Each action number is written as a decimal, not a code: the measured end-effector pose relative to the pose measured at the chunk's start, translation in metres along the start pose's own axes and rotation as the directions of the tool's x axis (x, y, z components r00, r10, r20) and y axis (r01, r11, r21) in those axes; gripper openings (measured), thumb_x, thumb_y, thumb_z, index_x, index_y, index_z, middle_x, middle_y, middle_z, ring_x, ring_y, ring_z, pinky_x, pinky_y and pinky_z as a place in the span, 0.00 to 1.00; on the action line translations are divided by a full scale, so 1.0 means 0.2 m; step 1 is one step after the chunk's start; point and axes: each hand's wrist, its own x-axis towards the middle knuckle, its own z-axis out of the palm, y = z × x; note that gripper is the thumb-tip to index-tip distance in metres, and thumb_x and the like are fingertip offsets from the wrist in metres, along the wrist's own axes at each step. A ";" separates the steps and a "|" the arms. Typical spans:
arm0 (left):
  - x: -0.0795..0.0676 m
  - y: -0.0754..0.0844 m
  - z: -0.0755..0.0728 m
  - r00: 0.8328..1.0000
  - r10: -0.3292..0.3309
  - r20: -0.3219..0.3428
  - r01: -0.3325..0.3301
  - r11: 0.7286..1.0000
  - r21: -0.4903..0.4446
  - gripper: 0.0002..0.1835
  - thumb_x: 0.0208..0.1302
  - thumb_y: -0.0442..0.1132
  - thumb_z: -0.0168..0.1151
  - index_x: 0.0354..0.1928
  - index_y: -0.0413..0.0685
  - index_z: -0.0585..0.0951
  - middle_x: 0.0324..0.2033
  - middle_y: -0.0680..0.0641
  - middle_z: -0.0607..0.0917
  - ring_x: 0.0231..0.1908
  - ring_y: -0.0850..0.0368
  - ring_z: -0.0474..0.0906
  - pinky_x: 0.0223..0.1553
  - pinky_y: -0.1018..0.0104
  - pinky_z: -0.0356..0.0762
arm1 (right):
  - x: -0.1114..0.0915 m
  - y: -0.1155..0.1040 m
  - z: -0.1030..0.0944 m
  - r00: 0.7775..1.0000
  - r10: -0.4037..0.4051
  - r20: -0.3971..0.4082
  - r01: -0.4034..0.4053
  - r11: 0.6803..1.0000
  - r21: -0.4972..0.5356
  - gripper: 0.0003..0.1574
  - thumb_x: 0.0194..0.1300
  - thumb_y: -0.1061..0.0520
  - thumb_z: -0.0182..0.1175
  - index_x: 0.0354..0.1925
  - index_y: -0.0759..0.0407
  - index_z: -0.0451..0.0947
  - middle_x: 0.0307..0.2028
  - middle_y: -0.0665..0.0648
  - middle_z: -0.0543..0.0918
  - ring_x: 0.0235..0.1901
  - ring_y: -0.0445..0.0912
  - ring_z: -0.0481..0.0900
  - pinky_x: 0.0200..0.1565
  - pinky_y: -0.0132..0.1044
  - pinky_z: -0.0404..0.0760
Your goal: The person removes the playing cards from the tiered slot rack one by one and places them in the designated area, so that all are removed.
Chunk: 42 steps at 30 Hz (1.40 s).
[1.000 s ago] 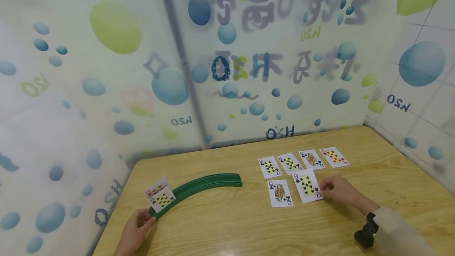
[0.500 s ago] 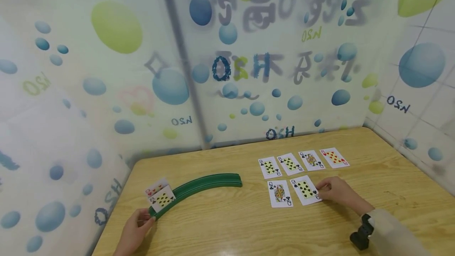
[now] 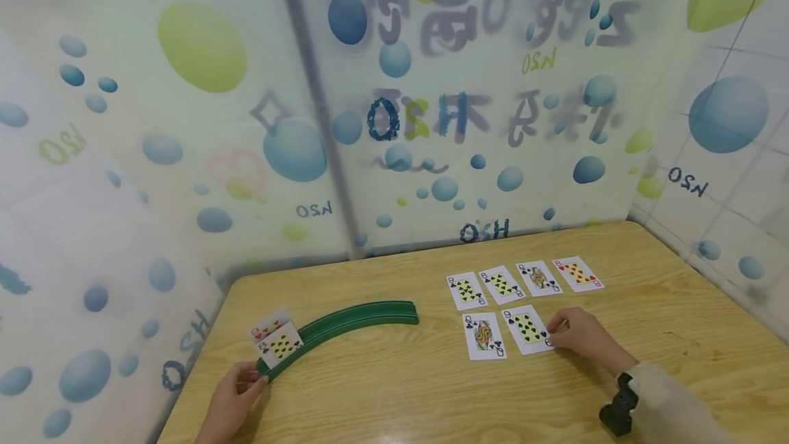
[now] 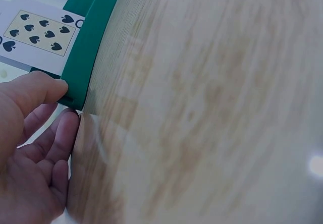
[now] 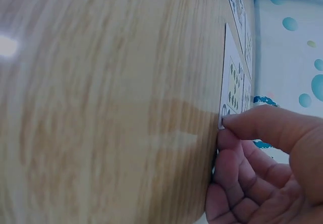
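Observation:
My left hand (image 3: pixel 231 399) pinches the near end of a curved green card holder (image 3: pixel 364 314), thumb on top in the left wrist view. Two playing cards stand in the holder's slot at that end, a spade card (image 3: pixel 281 345) in front of a partly covered heart card (image 3: pixel 266 322). On the right, my right hand (image 3: pixel 585 340) pinches the lower right corner of a spade playing card (image 3: pixel 526 329) lying on the table. Thumb (image 5: pixel 252 125) lies over that corner in the right wrist view. Beside it to the left lies a queen of clubs (image 3: pixel 483 336).
Behind these two cards runs a row of several face-up cards, from a black number card (image 3: pixel 466 290) to a red heart card (image 3: pixel 577 273) on the right. The wooden table (image 3: pixel 370 396) meets a patterned wall (image 3: pixel 431 190) at the back. A black device (image 3: pixel 619 403) is strapped to the right wrist.
The spade card in my right hand has come down from a raised position overlapping the back row to lie beside the queen. My left hand and the holder have stayed put.

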 end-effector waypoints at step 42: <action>0.00 -0.01 0.00 1.000 0.025 -0.011 -0.025 1.000 -0.015 0.19 0.61 0.34 0.56 0.49 0.28 0.67 0.39 0.36 0.77 0.40 0.44 0.74 0.38 0.58 0.73 | 0.22 -0.55 0.22 0.918 -0.387 0.088 0.380 0.921 0.087 0.06 0.59 0.62 0.59 0.36 0.64 0.78 0.21 0.50 0.72 0.19 0.43 0.67 0.22 0.35 0.67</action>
